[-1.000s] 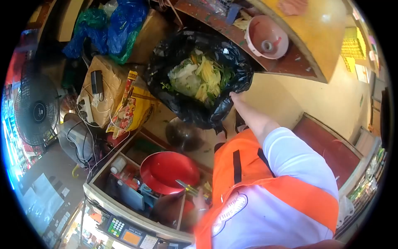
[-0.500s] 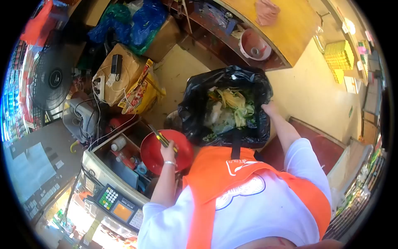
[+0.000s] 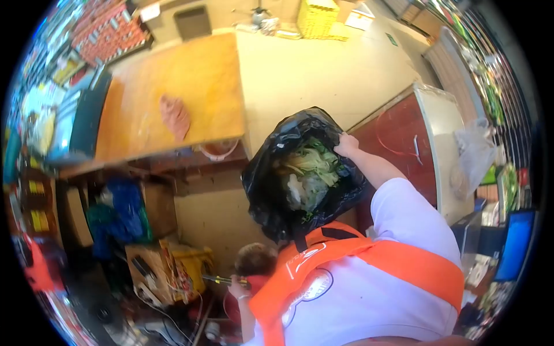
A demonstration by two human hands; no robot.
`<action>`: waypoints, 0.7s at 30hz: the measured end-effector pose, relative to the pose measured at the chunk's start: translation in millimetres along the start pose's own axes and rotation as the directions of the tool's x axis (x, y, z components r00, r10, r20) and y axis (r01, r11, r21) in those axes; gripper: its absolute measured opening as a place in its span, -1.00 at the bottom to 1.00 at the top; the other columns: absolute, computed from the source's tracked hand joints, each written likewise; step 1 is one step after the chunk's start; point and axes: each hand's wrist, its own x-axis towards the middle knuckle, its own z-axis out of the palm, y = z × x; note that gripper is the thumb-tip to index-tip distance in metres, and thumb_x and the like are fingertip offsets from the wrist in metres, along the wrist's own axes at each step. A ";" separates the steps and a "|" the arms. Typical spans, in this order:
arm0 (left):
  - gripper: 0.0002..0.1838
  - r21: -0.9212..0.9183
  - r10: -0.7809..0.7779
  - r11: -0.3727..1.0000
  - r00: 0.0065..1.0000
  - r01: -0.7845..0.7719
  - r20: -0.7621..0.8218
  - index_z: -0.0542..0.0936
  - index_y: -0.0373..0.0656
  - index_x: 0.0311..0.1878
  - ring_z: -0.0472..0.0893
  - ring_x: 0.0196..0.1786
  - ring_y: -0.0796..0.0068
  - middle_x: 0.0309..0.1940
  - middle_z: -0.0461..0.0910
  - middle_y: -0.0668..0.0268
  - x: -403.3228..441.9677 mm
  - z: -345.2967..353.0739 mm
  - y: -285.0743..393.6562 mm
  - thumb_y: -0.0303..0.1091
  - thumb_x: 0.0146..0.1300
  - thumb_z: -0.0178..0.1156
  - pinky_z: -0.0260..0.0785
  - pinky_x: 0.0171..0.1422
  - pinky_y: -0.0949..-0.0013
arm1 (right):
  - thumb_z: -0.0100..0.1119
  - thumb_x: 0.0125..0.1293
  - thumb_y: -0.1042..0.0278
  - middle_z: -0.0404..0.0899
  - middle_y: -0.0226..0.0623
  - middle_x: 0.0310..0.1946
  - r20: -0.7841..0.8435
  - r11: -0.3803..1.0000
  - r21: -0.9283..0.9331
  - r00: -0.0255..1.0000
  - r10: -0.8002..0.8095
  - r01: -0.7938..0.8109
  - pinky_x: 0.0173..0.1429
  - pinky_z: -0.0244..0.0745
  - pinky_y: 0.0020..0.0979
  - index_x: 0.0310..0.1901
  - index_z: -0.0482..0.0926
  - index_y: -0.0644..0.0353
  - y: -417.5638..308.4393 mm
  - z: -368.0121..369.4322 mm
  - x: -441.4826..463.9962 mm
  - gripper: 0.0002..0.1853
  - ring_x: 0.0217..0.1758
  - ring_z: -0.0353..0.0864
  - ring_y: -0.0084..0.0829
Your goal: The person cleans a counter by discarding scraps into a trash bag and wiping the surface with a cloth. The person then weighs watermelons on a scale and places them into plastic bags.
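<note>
My right hand (image 3: 347, 145) is closed on the upper right rim of a black garbage bag (image 3: 265, 173). The bag's mouth gapes upward, showing leafy vegetable scraps (image 3: 317, 167) and some crumpled clear plastic (image 3: 306, 193) inside. Low and to the left, my left hand (image 3: 236, 288) grips a slim yellow-and-black tool (image 3: 214, 279) that looks like a box cutter; its tip points left. A red basin (image 3: 261, 282) lies close to this hand, mostly hidden by my orange apron and arm. Just above it is a round brown object (image 3: 257, 259) whose kind I cannot make out.
A wooden counter (image 3: 213, 69) with a pink cloth (image 3: 175, 117) stands at the upper left. Right of the bag is a dark red cabinet (image 3: 398, 150). At the lower left are a yellow bag (image 3: 193, 265), cables and a blue plastic bag (image 3: 126, 202). Yellow boxes (image 3: 317, 20) sit far back.
My view has turned right, so the counter and clutter shift left and down. The garbage bag has moved with my body, tilting a little. Both hands keep their holds.
</note>
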 end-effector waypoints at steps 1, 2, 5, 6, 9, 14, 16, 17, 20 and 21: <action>-0.89 0.001 -0.026 1.000 0.999 0.026 0.019 0.40 -0.16 -0.28 0.46 -0.49 0.41 -0.51 0.40 0.27 -9.2 10.3 6.8 -0.45 0.11 0.06 0.41 -0.46 0.35 | 0.13 -0.06 0.19 0.48 -0.15 -0.04 0.006 1.000 -0.020 1.000 0.002 -0.001 0.02 0.49 -0.21 -0.08 0.56 0.11 4.0 -11.6 5.7 -0.56 -0.01 0.54 -0.16; -0.87 0.022 -0.025 0.999 0.999 0.024 0.032 0.40 -0.17 -0.26 0.46 -0.47 0.41 -0.50 0.39 0.27 -22.5 21.4 26.3 -0.45 0.09 0.06 0.41 -0.44 0.35 | 0.12 -0.06 0.19 0.49 -0.16 -0.04 0.021 1.000 -0.004 1.000 0.001 -0.001 0.01 0.49 -0.21 -0.08 0.56 0.12 11.9 -18.2 12.3 -0.56 -0.01 0.54 -0.17; -0.85 0.107 0.106 0.987 0.984 -0.122 0.144 0.41 -0.17 -0.26 0.45 -0.45 0.41 -0.48 0.38 0.31 -38.2 60.7 36.7 -0.47 0.06 0.06 0.42 -0.40 0.32 | 0.11 -0.05 0.18 0.52 -0.16 -0.06 0.072 1.000 0.002 0.997 -0.005 0.005 -0.01 0.50 -0.22 -0.11 0.58 0.14 51.5 -50.5 52.4 -0.58 -0.02 0.56 -0.20; -0.85 0.092 0.119 0.987 0.988 -0.128 0.101 0.41 -0.17 -0.25 0.45 -0.44 0.42 -0.47 0.39 0.31 -66.7 90.9 47.4 -0.47 0.05 0.06 0.41 -0.39 0.32 | 0.11 -0.05 0.18 0.53 -0.17 -0.07 0.097 1.000 0.009 0.995 0.001 -0.002 -0.01 0.50 -0.23 -0.12 0.59 0.14 66.4 -62.6 70.4 -0.59 -0.03 0.56 -0.20; -0.82 0.261 0.259 0.922 0.956 -0.288 0.138 0.45 -0.20 -0.23 0.43 -0.38 0.46 -0.42 0.41 0.33 -102.1 122.1 66.6 -0.47 0.04 0.09 0.36 -0.34 0.33 | 0.09 -0.05 0.18 0.56 -0.17 -0.12 0.153 0.997 0.075 0.988 0.009 -0.020 -0.02 0.50 -0.28 -0.16 0.62 0.17 93.6 -85.7 92.4 -0.60 -0.04 0.58 -0.23; -0.79 0.098 0.306 0.942 0.942 -0.321 0.137 0.45 -0.23 -0.19 0.45 -0.38 0.50 -0.37 0.45 0.33 -198.0 268.5 78.1 -0.51 0.06 0.14 0.35 -0.34 0.39 | 0.12 -0.11 0.10 0.61 -0.16 -0.19 0.135 0.993 0.065 0.987 0.088 -0.097 -0.06 0.51 -0.28 -0.19 0.64 0.13 163.0 -150.6 169.4 -0.57 -0.09 0.60 -0.23; -0.80 0.020 0.345 0.934 0.912 -0.358 0.221 0.45 -0.24 -0.20 0.46 -0.38 0.50 -0.37 0.46 0.31 -213.6 314.1 77.5 -0.52 0.08 0.14 0.35 -0.35 0.40 | 0.13 -0.13 0.09 0.62 -0.16 -0.22 0.113 0.986 0.094 0.985 0.127 -0.138 -0.06 0.51 -0.28 -0.22 0.65 0.13 175.6 -178.5 198.9 -0.58 -0.11 0.61 -0.22; -0.81 0.036 0.351 0.927 0.895 -0.374 0.274 0.45 -0.25 -0.20 0.46 -0.39 0.50 -0.38 0.46 0.30 -218.8 335.9 78.5 -0.52 0.08 0.14 0.35 -0.36 0.41 | 0.13 -0.14 0.09 0.62 -0.16 -0.22 0.109 0.982 0.111 0.984 0.142 -0.154 -0.06 0.51 -0.28 -0.22 0.65 0.13 181.5 -190.1 213.5 -0.58 -0.11 0.61 -0.22; -0.83 0.133 0.338 0.897 0.849 -0.421 0.406 0.45 -0.26 -0.21 0.47 -0.42 0.49 -0.42 0.46 0.27 -220.2 398.7 79.2 -0.51 0.10 0.15 0.35 -0.38 0.43 | 0.14 -0.15 0.10 0.63 -0.16 -0.20 0.099 0.965 0.158 0.975 0.196 -0.210 -0.06 0.51 -0.29 -0.23 0.66 0.14 200.6 -217.5 261.9 -0.57 -0.11 0.62 -0.22; -0.83 0.202 0.316 0.880 0.847 -0.430 0.428 0.45 -0.26 -0.22 0.47 -0.43 0.49 -0.43 0.46 0.26 -220.2 419.6 81.9 -0.51 0.10 0.15 0.35 -0.39 0.43 | 0.14 -0.16 0.10 0.63 -0.15 -0.19 0.099 0.957 0.172 0.971 0.219 -0.233 -0.06 0.51 -0.29 -0.23 0.66 0.14 208.3 -223.5 277.9 -0.57 -0.10 0.61 -0.23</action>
